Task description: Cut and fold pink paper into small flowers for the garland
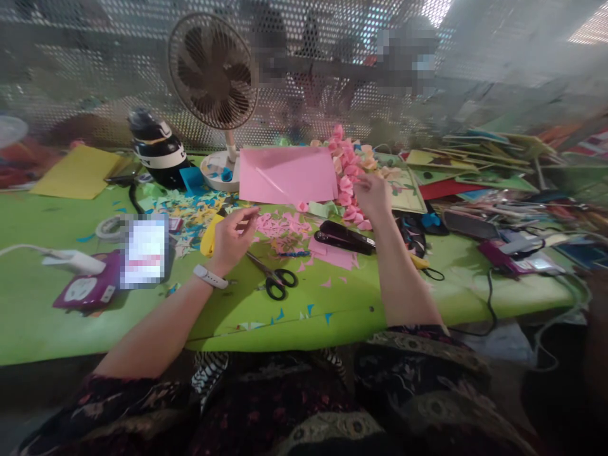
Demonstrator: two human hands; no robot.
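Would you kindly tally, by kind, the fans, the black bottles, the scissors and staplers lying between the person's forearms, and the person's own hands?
Fan: 1
Black bottle: 1
Scissors: 1 pair
Stapler: 1
Hands, left hand and right hand: 2
Total: 6

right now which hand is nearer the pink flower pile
Right: the right hand is at the right side of the pink flower pile; the left hand is farther left, beside the pink scraps.

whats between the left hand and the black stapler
In the head view, mainly pink paper scraps lie between the left hand and the black stapler.
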